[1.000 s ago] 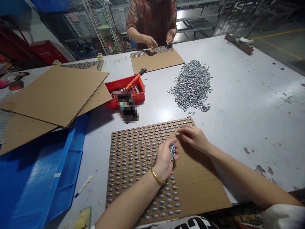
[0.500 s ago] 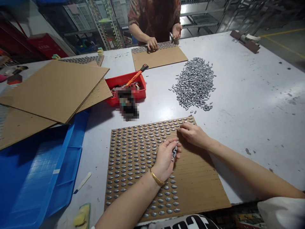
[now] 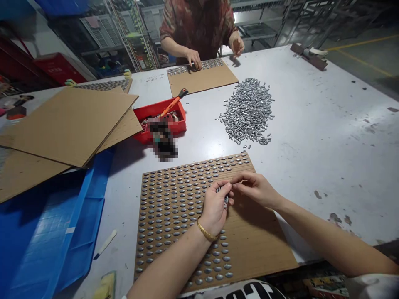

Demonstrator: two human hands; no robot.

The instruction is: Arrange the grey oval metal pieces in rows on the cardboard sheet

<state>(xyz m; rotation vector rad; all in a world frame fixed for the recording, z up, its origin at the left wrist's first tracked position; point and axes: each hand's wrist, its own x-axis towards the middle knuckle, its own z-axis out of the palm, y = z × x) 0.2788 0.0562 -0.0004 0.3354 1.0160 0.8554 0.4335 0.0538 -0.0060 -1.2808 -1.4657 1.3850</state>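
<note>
A brown cardboard sheet (image 3: 258, 245) lies in front of me, its left part and far edge covered with rows of small silver oval pieces. My left hand (image 3: 217, 204), with a gold bracelet at the wrist, is curled around several of these silver pieces above the sheet. The fingertips of my right hand (image 3: 254, 187) are pinched at the left hand's thumb and forefinger; what lies between them is too small to make out. Beyond the sheet, a large heap of silver pieces (image 3: 247, 110) rests on the white table.
Across the table (image 3: 311, 124) a person's hands work over another cardboard sheet (image 3: 202, 81). To the left are a red tray (image 3: 180, 124), stacked cardboard (image 3: 71, 124), a blue crate (image 3: 79, 224), a small brush (image 3: 106, 244) and a yellow sponge (image 3: 105, 286).
My right hand has moved from the sheet's upper part back to my left hand's fingertips. The view has shifted slightly. The person opposite has moved both hands a little.
</note>
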